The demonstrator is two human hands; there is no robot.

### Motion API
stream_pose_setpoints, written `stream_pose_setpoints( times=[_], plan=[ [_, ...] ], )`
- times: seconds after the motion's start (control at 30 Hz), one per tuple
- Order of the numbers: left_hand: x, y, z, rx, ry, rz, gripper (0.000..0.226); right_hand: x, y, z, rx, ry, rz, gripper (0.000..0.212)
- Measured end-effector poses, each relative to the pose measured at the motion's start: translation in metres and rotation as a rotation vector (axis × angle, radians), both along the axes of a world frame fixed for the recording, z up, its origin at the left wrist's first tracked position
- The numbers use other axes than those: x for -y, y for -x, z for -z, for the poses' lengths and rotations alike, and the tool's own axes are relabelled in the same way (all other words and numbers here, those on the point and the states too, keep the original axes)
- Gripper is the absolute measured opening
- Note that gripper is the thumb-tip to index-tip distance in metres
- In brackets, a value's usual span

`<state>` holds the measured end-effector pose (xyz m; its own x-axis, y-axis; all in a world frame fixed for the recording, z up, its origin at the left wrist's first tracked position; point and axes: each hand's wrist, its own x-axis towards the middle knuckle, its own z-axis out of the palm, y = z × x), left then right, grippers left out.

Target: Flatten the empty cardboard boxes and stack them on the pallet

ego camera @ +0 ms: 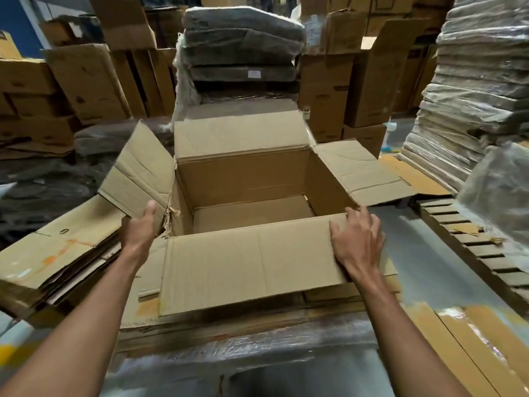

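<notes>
Wrapped grey bundles (243, 44), perhaps mats, blue wall (17, 21)

"What kind of place is this?"
"A big storeroom, like a warehouse."
"How can you tell?"
"Brown boxes (86, 81) are piled up all around. Flat cardboard sits in tall stacks (472, 81) wrapped in plastic. A wooden pallet (486, 255) lies on the bare gray floor (423, 253)."
</notes>
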<state>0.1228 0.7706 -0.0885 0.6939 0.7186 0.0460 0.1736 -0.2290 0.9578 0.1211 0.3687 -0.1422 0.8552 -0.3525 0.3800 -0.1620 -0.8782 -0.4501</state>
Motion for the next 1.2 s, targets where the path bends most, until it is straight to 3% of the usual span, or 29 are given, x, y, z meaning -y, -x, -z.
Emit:
stream_pose_setpoints(
  times=[0.17,0.3,0.37,0.47,0.53,0.67,0.77,0.83,0.87,0.97,1.1,1.2],
  plan=[
    [0.008,-0.005,0.002,0.052,0.035,0.077,0.035,-0.005,0.039,0.025,0.023,-0.284,0.147,0.079],
    [0.008,-0.010,0.003,0.062,0.086,0.019,0.055,0.002,0.058,0.018,-0.024,-0.535,0.222,0.079],
    [0.006,-0.014,0.003,0.091,0.118,0.025,0.044,0.013,0.064,0.021,0.023,-0.859,0.272,0.074],
    [0.009,-0.019,0.002,0.091,0.135,0.018,0.041,0.006,0.076,0.029,0.236,-1.518,0.225,0.053],
    [0.016,-0.016,-0.001,0.113,0.137,-0.003,0.042,-0.022,0.087,0.027,0.332,-1.713,0.155,0.043],
    [0.026,-0.009,-0.013,0.137,0.148,0.013,0.039,-0.088,0.093,0.010,0.324,-1.539,-0.044,0.041],
    [0.021,-0.006,-0.025,0.209,0.235,0.086,0.047,-0.131,0.095,-0.009,0.317,-1.500,-0.176,0.051],
    [0.018,-0.004,-0.031,0.267,0.262,0.146,0.034,-0.139,0.094,-0.030,0.317,-1.498,-0.200,0.012],
    [0.020,-0.001,-0.037,0.296,0.262,0.167,0.023,-0.135,0.088,-0.041,0.316,-1.494,-0.185,0.006],
    [0.027,0.006,-0.063,0.372,0.275,0.233,0.019,-0.113,0.062,-0.099,0.354,-1.564,-0.130,0.019],
    [0.032,0.012,-0.112,0.431,0.286,0.361,0.021,-0.082,0.026,-0.175,0.300,-1.561,-0.423,0.037],
    [0.035,0.022,-0.147,0.489,0.316,0.449,0.022,-0.078,0.007,-0.226,0.225,-1.575,-0.573,0.023]
  ],
)
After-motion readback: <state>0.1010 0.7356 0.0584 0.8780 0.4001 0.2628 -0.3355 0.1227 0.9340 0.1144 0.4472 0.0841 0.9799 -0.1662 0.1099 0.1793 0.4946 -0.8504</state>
